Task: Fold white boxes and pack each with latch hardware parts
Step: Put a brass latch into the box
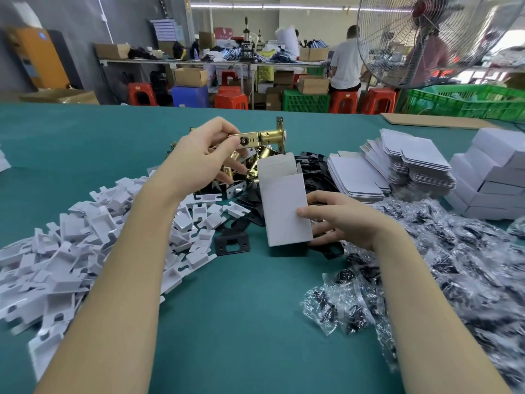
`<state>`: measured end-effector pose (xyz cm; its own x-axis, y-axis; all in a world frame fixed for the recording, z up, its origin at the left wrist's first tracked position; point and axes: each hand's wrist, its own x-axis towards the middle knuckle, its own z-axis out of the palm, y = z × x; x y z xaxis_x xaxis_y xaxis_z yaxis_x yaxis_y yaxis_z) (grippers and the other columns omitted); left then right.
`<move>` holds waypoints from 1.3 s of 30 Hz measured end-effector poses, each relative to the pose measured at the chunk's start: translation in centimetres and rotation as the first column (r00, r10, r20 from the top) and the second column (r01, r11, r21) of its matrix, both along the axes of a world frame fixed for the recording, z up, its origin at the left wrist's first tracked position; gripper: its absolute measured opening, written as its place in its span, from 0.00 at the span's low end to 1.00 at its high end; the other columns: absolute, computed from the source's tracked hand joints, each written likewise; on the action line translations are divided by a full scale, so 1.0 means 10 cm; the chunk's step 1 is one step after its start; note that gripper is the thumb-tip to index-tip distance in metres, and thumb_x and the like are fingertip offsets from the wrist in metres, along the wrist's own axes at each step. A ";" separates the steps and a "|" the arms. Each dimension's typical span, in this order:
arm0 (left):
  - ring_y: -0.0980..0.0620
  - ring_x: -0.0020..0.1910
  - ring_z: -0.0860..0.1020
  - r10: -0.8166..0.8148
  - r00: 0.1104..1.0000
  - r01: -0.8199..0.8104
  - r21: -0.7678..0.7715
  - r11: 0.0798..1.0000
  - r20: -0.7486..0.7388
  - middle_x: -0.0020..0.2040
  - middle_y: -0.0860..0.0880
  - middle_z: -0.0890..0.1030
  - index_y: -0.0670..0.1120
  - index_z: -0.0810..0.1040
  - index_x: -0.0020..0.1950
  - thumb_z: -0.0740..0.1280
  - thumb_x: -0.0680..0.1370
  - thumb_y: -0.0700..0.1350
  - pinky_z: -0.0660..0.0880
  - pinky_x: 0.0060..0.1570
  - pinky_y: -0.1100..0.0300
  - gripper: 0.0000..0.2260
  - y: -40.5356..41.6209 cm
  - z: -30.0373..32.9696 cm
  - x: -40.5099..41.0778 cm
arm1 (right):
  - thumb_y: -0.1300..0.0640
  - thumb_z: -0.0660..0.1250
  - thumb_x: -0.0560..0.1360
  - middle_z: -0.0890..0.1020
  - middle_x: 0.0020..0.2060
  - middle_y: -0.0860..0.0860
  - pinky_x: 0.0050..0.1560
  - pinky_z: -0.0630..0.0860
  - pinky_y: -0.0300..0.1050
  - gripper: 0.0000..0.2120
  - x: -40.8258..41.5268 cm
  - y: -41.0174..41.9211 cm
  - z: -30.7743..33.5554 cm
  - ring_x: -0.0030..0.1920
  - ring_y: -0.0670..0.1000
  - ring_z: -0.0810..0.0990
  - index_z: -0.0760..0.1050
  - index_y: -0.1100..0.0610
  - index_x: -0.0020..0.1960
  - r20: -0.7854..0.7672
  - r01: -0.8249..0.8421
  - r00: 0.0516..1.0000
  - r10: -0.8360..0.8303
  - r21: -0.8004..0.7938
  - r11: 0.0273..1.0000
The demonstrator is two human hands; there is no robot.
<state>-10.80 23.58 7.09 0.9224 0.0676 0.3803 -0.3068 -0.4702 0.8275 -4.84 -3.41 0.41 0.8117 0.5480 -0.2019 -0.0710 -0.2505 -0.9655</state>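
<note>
A: Nearest, what's the right hand [338, 216] doing?

B: Its thumb and fingers are clamped on the folded white cardboard box [284, 206], upright on the green table [241, 322], top flap open.

A: And farther off?

B: The left hand [203, 157] pinches the brass tubular latch bolt [265, 137], lifted above the brass-and-black hardware heap [247, 169], just left of the box mouth.

A: The risk?

B: I'd guess the bolt's square faceplate could snag the flap and crush the thin card, if it goes in tilted.
</note>
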 end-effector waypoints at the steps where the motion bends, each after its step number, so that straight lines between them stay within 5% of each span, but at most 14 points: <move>1: 0.50 0.46 0.87 -0.010 1.000 0.010 0.005 1.000 -0.012 0.51 0.53 0.86 0.47 0.75 0.57 0.61 0.86 0.44 0.82 0.36 0.59 0.04 0.00 -0.01 0.00 | 0.56 0.72 0.78 0.86 0.55 0.54 0.48 0.85 0.53 0.12 0.00 0.00 0.00 0.50 0.60 0.88 0.79 0.54 0.61 0.004 -0.006 1.000 0.006 -0.001 1.000; 13: 0.52 0.44 0.86 -0.010 1.000 0.008 0.044 0.999 0.027 0.49 0.54 0.87 0.50 0.83 0.56 0.67 0.84 0.43 0.83 0.39 0.60 0.06 0.04 0.05 -0.05 | 0.56 0.73 0.78 0.87 0.55 0.51 0.53 0.84 0.54 0.14 -0.04 -0.05 0.00 0.53 0.57 0.87 0.79 0.51 0.63 0.035 -0.063 0.997 0.062 0.023 0.998; 18: 0.50 0.46 0.86 -0.007 0.992 0.005 0.015 1.000 0.123 0.47 0.53 0.88 0.46 0.76 0.57 0.70 0.82 0.44 0.83 0.41 0.58 0.06 -0.07 0.06 -0.05 | 0.58 0.73 0.78 0.86 0.56 0.53 0.49 0.84 0.48 0.15 -0.07 -0.02 0.02 0.50 0.54 0.87 0.77 0.54 0.64 0.084 -0.059 0.995 0.052 0.080 0.995; 23: 0.47 0.46 0.87 -0.043 0.982 0.046 -0.013 0.999 0.184 0.47 0.50 0.88 0.45 0.79 0.56 0.72 0.81 0.44 0.84 0.49 0.55 0.06 -0.16 0.10 -0.01 | 0.59 0.74 0.75 0.86 0.56 0.53 0.55 0.84 0.55 0.18 -0.07 -0.01 -0.01 0.56 0.57 0.86 0.77 0.53 0.64 0.100 -0.054 0.994 0.041 0.128 0.990; 29: 0.53 0.40 0.82 -0.031 0.984 0.005 0.145 0.989 0.174 0.44 0.57 0.87 0.52 0.84 0.52 0.74 0.78 0.48 0.78 0.43 0.62 0.03 -0.21 0.10 -0.02 | 0.60 0.75 0.76 0.87 0.56 0.51 0.49 0.82 0.40 0.18 -0.08 0.04 -0.05 0.57 0.52 0.85 0.78 0.50 0.63 0.161 -0.065 0.986 0.049 0.098 0.993; 34: 0.62 0.34 0.73 -0.036 0.984 -0.016 0.282 0.959 0.177 0.41 0.63 0.83 0.55 0.86 0.48 0.77 0.76 0.50 0.68 0.36 0.71 0.03 -0.19 0.11 -0.05 | 0.62 0.75 0.76 0.87 0.56 0.53 0.51 0.82 0.42 0.18 -0.08 0.04 -0.07 0.57 0.52 0.86 0.77 0.53 0.63 0.132 -0.084 0.989 0.068 0.118 0.989; 39: 0.65 0.46 0.71 -0.085 0.979 -0.006 0.440 0.898 0.186 0.53 0.53 0.77 0.54 0.88 0.48 0.79 0.73 0.51 0.65 0.48 0.73 0.05 -0.26 0.18 -0.07 | 0.61 0.75 0.76 0.87 0.55 0.54 0.50 0.83 0.44 0.17 -0.07 0.05 -0.09 0.57 0.54 0.86 0.77 0.54 0.63 0.111 -0.062 0.993 0.044 0.158 0.985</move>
